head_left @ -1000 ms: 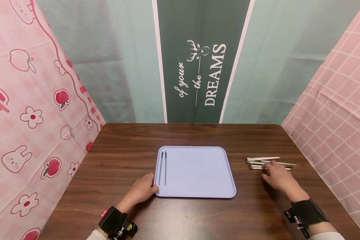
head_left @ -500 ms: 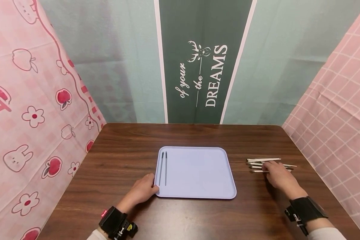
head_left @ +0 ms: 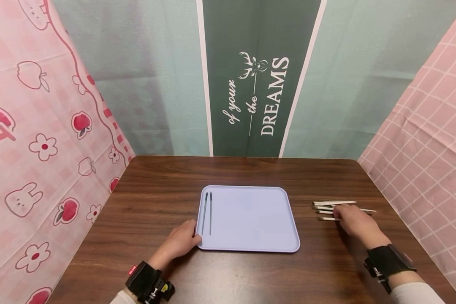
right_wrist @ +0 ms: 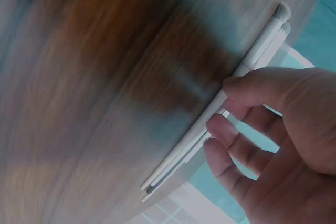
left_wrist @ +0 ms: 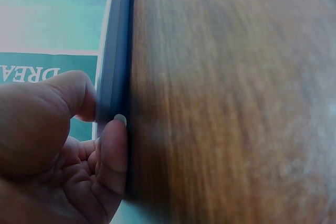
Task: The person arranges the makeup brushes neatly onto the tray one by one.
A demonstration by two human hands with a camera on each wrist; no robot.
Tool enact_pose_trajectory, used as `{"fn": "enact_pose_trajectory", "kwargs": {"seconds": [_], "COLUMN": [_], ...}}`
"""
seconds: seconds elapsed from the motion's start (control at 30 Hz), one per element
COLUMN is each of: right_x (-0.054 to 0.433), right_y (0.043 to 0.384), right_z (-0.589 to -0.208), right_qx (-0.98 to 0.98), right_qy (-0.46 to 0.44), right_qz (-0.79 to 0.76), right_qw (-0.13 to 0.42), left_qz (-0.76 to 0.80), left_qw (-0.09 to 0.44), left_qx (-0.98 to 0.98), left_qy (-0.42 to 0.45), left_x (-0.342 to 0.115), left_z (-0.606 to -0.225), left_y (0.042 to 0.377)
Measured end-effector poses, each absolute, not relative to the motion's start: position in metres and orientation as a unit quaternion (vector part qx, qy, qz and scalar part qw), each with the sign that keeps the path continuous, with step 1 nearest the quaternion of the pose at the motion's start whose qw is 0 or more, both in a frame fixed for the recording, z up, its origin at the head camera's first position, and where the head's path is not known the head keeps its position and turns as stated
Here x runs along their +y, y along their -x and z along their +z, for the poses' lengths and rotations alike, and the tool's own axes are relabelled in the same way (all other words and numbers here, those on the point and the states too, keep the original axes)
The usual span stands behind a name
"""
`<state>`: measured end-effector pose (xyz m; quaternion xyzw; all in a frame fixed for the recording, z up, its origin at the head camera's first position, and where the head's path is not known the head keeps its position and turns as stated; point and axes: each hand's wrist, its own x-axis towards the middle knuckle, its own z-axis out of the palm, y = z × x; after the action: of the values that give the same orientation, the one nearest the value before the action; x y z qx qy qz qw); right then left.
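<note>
brush (head_left: 329, 218) near the right edge of the tabletop (head_left: 243, 276) is pinched in the grip of the right hand (head_left: 355, 220), just beside other brushes (head_left: 338, 203); the left hand (head_left: 181, 240) grasps the near left corner of the tray (head_left: 254, 221), two dark sticks (head_left: 210, 215) inside.

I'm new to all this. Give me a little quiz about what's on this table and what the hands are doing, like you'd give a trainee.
1. True or false: the left hand holds the edge of the tray.
2. How many thin dark sticks lie on the tray?
3. What do the fingers of the right hand touch?
a) the tray
b) a pale brush
c) the hanging cloth

Key:
1. True; it holds the tray at the left side, by the near corner.
2. Two, side by side along the left edge.
3. b.
</note>
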<state>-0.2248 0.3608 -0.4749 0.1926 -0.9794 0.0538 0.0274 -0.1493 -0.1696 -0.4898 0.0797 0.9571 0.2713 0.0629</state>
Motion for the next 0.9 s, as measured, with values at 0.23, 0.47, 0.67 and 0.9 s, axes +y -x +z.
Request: {"fn": "enact_pose_trajectory", "kwargs": {"seconds": [0.23, 0.47, 0.67, 0.9], "right_x": [0.3636, 0.3676, 0.3678, 0.3663], "right_y": [0.2267, 0.2271, 0.2249, 0.2235], "right_z": [-0.4738, -0.4778, -0.4781, -0.4720], "right_qx": [-0.979, -0.976, -0.974, -0.974], "right_qy": [-0.197, -0.208, -0.217, -0.211], "right_qz": [0.058, 0.065, 0.068, 0.081], "right_qw": [0.001, 0.008, 0.013, 0.014], "left_qz": [0.273, 0.273, 0.275, 0.277], "left_qw": [0.067, 0.064, 0.067, 0.073], "left_qx": [0.956, 0.957, 0.956, 0.955], "left_qy": [-0.078, -0.079, -0.077, -0.073], "left_x": [-0.1696, -0.1690, -0.1687, -0.1685], "left_z": [-0.4897, -0.4892, -0.4889, -0.4886], "left_y": [0.1492, 0.1485, 0.1485, 0.1494]}}
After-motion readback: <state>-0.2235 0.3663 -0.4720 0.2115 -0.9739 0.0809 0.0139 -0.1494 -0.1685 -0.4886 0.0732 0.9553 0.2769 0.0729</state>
